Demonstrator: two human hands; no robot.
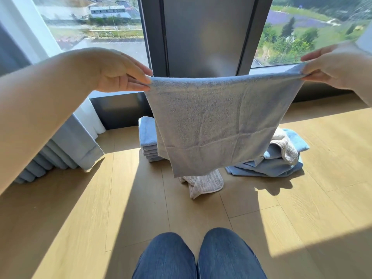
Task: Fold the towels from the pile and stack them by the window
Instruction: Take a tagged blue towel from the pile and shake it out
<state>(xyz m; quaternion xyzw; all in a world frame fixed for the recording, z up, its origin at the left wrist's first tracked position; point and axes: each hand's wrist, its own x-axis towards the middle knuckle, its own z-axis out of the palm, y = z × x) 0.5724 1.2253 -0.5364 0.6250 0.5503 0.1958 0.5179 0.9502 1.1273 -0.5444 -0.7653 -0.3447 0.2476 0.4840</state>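
Knees [167, 258] in blue jeans sit at the bottom edge, over the wooden floor [100, 218], which is banded with sunlight and shadow. At far left a pale blue curtain [60, 150] bunches down onto the floor beneath the window [100, 23]. My left hand [118, 71] is raised, its thumb and fingers pinching the left top corner of a light blue towel [221, 125]. The towel hangs flat and stretched between both hands, in the air in front of the window frame, its lower edge clear of the floor. Behind its left side, close by the window, stands a neat stack of folded towels [148, 141]. Below the hanging edge a pale striped towel [203, 185] lies crumpled on the floor. To the right sits the loose pile [277, 158] of blue and whitish towels. My right hand [338, 67] pinches the towel's right top corner between thumb and fingertips.
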